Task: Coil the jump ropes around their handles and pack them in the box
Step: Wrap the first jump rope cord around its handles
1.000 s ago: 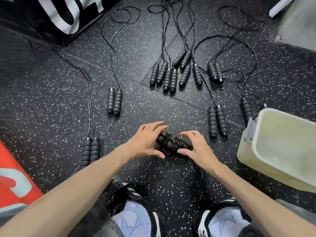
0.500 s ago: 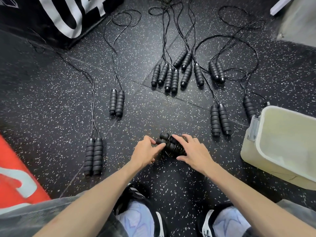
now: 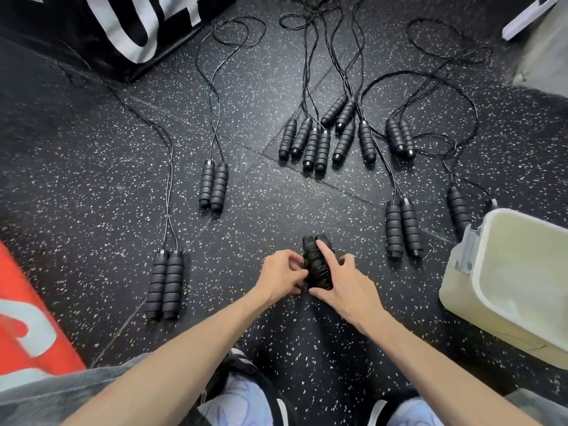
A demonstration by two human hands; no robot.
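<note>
A coiled jump rope bundle (image 3: 316, 265), two black ribbed handles wrapped in black cord, lies on the speckled floor in front of me. My left hand (image 3: 281, 275) pinches the cord at the bundle's left side. My right hand (image 3: 347, 281) holds the bundle from the right, with its index finger laid along the top and its thumb under the near end. A cream plastic box (image 3: 479, 290) stands open at the right. Several uncoiled ropes lie beyond: handle pairs at the left (image 3: 166, 284), centre-left (image 3: 214, 186) and right (image 3: 403, 228), and a cluster (image 3: 325, 139) further back.
A black box with white lettering (image 3: 129, 29) stands at the back left. A red mat (image 3: 27, 327) lies at the left edge. My shoes (image 3: 246, 404) are at the bottom. A single handle (image 3: 458, 207) lies against the cream box's far corner.
The bundle has turned from lying slanted to pointing straight away from me. Both hands have closed in on it, the left now pinching the cord.
</note>
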